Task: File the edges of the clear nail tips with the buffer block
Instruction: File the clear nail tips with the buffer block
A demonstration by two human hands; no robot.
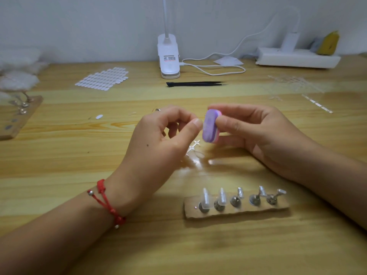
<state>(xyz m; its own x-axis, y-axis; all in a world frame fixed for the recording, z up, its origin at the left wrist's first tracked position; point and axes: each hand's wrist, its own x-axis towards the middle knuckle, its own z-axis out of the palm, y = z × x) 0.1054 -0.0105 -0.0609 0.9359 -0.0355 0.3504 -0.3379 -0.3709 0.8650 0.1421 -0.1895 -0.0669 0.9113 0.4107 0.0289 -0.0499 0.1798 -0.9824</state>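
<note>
Mid-frame: right hand (264, 135) pinches buffer block (210, 127), left hand (158, 139) curled, thumb against it; can't tell what left holds.

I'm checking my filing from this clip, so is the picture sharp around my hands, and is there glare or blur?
Head view: the buffer block in the right hand and the left hand look fairly sharp; head view: glare on the table below them washes out clear pieces; head view: the far-left board is blurred.
</note>
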